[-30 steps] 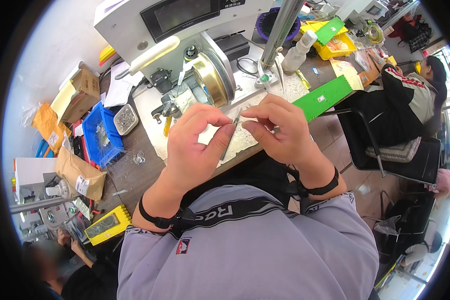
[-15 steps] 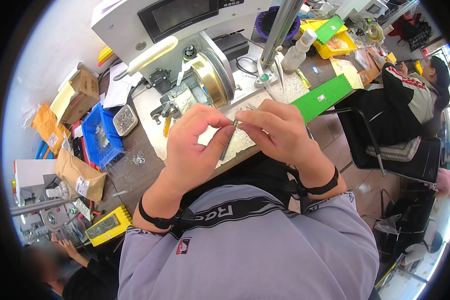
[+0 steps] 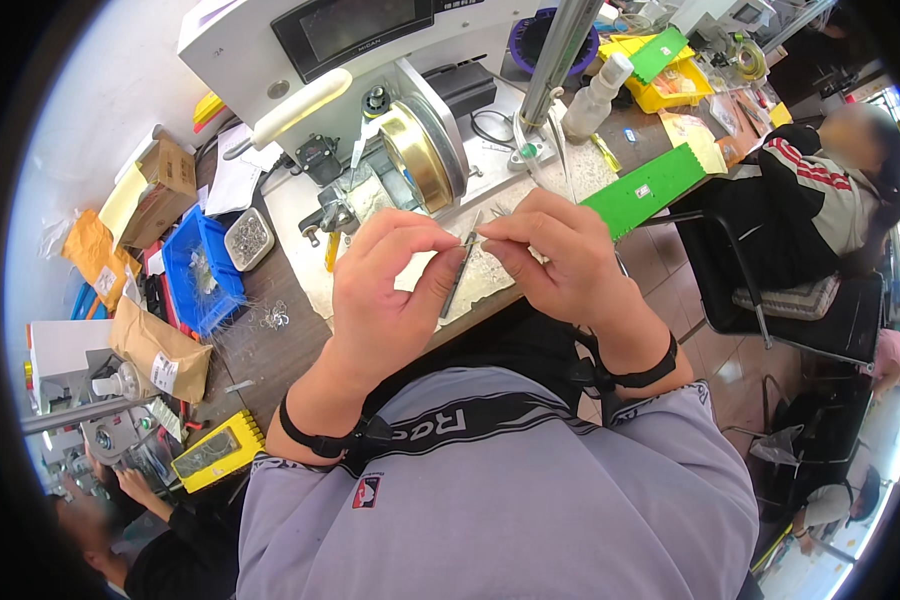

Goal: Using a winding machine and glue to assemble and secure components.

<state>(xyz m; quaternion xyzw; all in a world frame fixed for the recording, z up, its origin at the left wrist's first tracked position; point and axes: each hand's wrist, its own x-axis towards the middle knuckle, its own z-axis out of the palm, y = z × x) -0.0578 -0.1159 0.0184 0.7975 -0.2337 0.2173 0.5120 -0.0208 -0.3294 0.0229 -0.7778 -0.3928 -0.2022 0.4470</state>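
Observation:
My left hand [image 3: 385, 285] pinches thumb and forefinger together over the pale work mat [image 3: 305, 255]. Whatever sits at its fingertips is too small to name. Close beside it, my right hand [image 3: 550, 250] is also closed in a pinch, its fingertips just right of the left ones; what they hold I cannot make out. A slim dark metal tool [image 3: 457, 283], pointed at its far end, runs by the left fingertips; whether it is held or lies on the mat I cannot tell. Beyond the hands stands a white bench machine [image 3: 240, 50] with a brass-coloured drum [image 3: 410, 155].
At left are a blue tray [image 3: 192, 262], a dish of small metal parts [image 3: 249, 240], loose wire bits [image 3: 275, 315] and a brown paper parcel [image 3: 160, 345]. A green strip [image 3: 645, 190] and a spray bottle [image 3: 595, 100] are at right. People sit on both sides.
My right fingertips have drawn slightly apart from the left ones, showing more of the dark tool's tip. The co-worker at right has turned the head; the one at left has shifted their hands.

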